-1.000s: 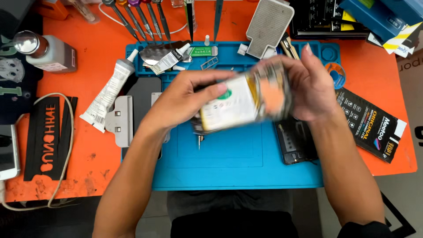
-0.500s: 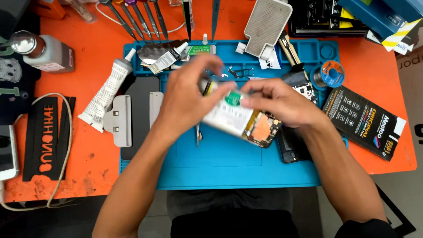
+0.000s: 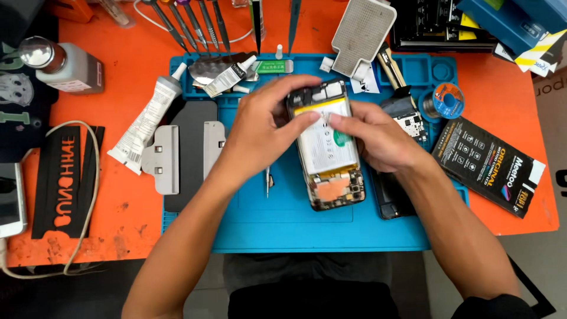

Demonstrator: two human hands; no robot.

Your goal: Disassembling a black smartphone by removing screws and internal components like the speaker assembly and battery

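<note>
From the head view, we saw the opened phone (image 3: pixel 328 150) lying back-up on the blue mat (image 3: pixel 236 224), our left hand (image 3: pixel 263 127) and right hand (image 3: pixel 378 139) both pinching at its pale battery (image 3: pixel 325 142). We judged it light, stiff and fragile, best gripped by the frame edges.

opened phone (image 3: pixel 328 155): 1 | glue tubes (image 3: pixel 146 121): 2 | hands (image 3: pixel 260 131): 2 | solder spool (image 3: pixel 447 100): 1

An orange desk (image 3: pixel 508 230) carries a blue work mat (image 3: pixel 283 227) at its middle. Left of the mat lie a white adhesive tube (image 3: pixel 144 121), a capped bottle (image 3: pixel 62 65), a black sleeve (image 3: pixel 62 177) and a looping cable (image 3: pixel 88 201). Right of it lies a black printed package (image 3: pixel 490 165). Screwdrivers (image 3: pixel 189 23) lie along the far edge.
</note>
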